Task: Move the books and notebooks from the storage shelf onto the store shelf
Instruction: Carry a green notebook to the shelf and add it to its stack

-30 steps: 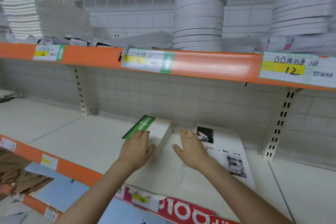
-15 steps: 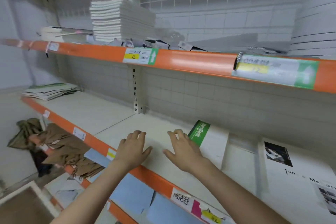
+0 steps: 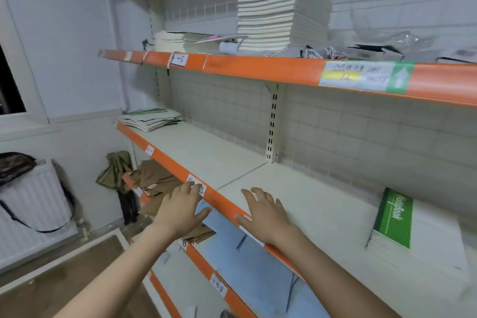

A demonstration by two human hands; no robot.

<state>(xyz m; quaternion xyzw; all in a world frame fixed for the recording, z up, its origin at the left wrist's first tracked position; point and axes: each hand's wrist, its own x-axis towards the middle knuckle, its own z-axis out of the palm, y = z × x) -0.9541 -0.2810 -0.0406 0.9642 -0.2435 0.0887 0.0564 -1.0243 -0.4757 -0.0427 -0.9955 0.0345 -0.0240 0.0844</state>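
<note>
Two hands, mine, empty: left hand (image 3: 180, 210) and right hand (image 3: 267, 214) spread flat; green-spined notebook stack (image 3: 402, 227) glossy, price label (image 3: 361, 76) print blurred, unreadable.

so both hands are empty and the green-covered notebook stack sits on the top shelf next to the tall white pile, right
Not quite. In the head view the left hand and right hand are indeed empty, but the green-covered notebook stack lies on the middle white shelf with the orange front edge, to the right of the hands. The tall white pile of notebooks is on the shelf above.
</note>
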